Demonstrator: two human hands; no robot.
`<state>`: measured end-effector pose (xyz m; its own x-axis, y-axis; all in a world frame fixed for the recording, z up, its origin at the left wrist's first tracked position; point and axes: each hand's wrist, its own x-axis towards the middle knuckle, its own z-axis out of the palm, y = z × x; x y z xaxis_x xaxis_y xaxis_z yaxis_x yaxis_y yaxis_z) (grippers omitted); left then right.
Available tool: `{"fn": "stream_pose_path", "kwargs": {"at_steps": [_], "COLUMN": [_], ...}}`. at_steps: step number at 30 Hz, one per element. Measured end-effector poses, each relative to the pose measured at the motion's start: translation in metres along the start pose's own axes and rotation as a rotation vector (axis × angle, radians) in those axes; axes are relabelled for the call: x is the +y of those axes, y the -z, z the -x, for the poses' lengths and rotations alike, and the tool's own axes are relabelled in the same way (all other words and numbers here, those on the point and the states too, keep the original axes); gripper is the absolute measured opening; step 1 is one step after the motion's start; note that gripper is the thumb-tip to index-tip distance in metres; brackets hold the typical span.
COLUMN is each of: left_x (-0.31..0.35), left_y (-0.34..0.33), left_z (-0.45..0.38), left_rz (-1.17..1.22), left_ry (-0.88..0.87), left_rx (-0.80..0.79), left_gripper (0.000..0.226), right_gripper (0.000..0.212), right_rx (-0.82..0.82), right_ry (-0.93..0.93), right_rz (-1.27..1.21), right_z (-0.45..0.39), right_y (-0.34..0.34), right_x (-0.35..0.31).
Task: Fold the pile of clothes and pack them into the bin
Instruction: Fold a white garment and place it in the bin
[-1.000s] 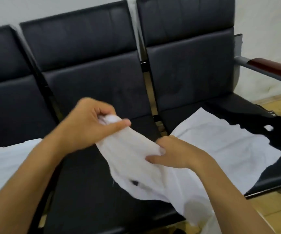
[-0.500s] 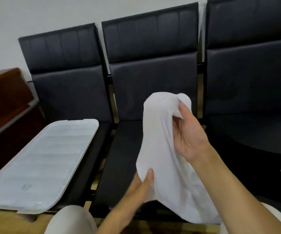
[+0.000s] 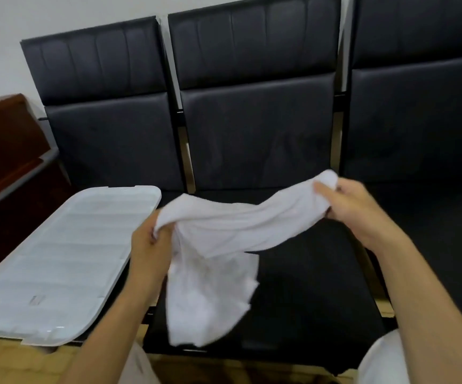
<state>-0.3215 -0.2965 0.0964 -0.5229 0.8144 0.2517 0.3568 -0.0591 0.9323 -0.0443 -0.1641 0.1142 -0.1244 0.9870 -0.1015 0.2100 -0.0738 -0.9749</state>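
Cloth held up, soft and light

White garment (image 3: 224, 231) stretched over middle seat (image 3: 307, 273), left hand (image 3: 148, 245) gripping one bunched end, right hand (image 3: 354, 209) pinching the other. Looks thin, limp, will sag and slip; best held at corners or hem. Lid (image 3: 58, 259) on left seat, bin not visible.

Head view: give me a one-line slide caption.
Both hands, left hand and right hand, hold a white garment stretched above a black seat.
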Motion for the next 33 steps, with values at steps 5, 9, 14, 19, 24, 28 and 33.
{"fn": "stream_pose_path", "kwargs": {"at_steps": [5,9,14,19,24,28,33], "left_x": [0.032,0.038,-0.002,-0.055,-0.039,0.014,0.065], "left_y": [-0.030,-0.055,-0.054,-0.055,-0.038,-0.032,-0.040], "left_z": [-0.003,0.008,0.020,0.041,0.022,-0.001,-0.014], "left_rz": [-0.002,-0.051,0.060,-0.091,0.062,-0.081,-0.234], "left_ry": [-0.222,-0.231,0.071,0.216,0.098,-0.189,-0.373], "left_rx": [-0.225,-0.533,-0.496,-0.549,-0.265,-0.319,-0.799], "left_gripper": [0.029,0.036,0.019,0.038,0.031,0.025,0.023], "right_gripper": [0.076,0.064,0.034,0.039,0.045,0.029,0.034], "right_rx": [-0.369,-0.734,-0.614,-0.402,-0.027,-0.062,-0.659], "right_ry": [0.197,0.260,0.252,0.271,0.267,0.405,0.292], "right_rz": [0.595,0.184,0.230,0.176,0.488,0.575,0.175], "right_z": [0.003,0.024,0.025,0.021,0.004,0.000,0.026], "right_y": [-0.025,-0.058,-0.063,-0.049,-0.022,-0.003,-0.039], "right_x": [0.026,0.010,0.016,0.015,0.026,0.027,0.004]}}
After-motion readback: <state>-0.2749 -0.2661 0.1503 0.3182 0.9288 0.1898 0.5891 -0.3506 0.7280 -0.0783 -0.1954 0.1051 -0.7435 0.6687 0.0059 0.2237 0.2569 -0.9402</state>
